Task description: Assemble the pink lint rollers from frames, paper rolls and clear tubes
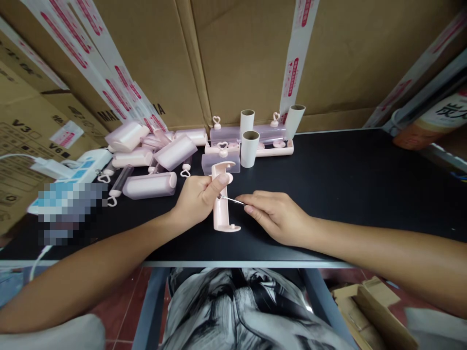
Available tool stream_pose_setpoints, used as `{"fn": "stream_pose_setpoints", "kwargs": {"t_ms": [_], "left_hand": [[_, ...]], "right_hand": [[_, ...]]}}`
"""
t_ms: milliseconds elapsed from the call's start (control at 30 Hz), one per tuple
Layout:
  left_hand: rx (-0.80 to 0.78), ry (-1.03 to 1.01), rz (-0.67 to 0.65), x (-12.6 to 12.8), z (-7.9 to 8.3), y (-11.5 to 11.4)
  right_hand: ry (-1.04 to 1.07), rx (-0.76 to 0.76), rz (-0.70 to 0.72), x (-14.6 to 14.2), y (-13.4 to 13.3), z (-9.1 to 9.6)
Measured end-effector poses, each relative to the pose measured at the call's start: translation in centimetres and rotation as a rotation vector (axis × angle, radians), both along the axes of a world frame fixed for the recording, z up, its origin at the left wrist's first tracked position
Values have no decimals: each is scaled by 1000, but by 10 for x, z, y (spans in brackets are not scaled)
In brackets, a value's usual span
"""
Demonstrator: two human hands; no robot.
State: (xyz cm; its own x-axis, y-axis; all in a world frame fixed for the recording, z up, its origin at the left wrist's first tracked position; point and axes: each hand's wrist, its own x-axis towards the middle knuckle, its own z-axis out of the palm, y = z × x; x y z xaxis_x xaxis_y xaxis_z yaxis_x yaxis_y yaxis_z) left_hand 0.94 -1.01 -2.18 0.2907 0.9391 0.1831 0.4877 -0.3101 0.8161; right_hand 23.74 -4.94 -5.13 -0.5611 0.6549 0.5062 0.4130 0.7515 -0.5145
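Note:
My left hand (195, 198) grips a pale pink plastic holder (221, 216), a C-shaped piece with a curved end at top and bottom, upright above the black table. Its thumb presses near a small round pink part (229, 178) by the upper end. My right hand (275, 214) pinches a thin metal rod-like tool (235, 200), whose tip meets the inner side of the holder near my left thumb. What the tip touches is too small to make out. Just behind the holder lies a translucent lilac piece (221, 163) with a heart-shaped ring.
Several pink and lilac cases (149, 186) lie piled at left beside a white power strip (78, 167). White tubes (250, 149) stand at the back near another pink holder (275, 150). Cardboard boxes (241, 58) wall the rear; an orange-and-white container (434, 119) is at right.

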Motion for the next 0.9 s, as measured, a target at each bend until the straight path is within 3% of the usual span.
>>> {"fn": "stream_pose_setpoints", "kwargs": {"t_ms": [133, 267, 367, 533, 767, 900], "left_hand": [[-12, 61, -136, -10, 4, 6], [-79, 132, -501, -28, 18, 14], [-52, 199, -666, -36, 23, 20], [78, 214, -708, -36, 15, 25], [-121, 58, -621, -33, 4, 26], [-145, 0, -572, -32, 1, 31]], "right_hand": [[-27, -45, -3, 3, 1, 4], [20, -19, 21, 11, 6, 5], [31, -14, 78, 16, 9, 3], [-7, 19, 102, 17, 6, -1], [-40, 70, 28, 15, 1, -3], [-78, 53, 21, 18, 4, 3]]}}
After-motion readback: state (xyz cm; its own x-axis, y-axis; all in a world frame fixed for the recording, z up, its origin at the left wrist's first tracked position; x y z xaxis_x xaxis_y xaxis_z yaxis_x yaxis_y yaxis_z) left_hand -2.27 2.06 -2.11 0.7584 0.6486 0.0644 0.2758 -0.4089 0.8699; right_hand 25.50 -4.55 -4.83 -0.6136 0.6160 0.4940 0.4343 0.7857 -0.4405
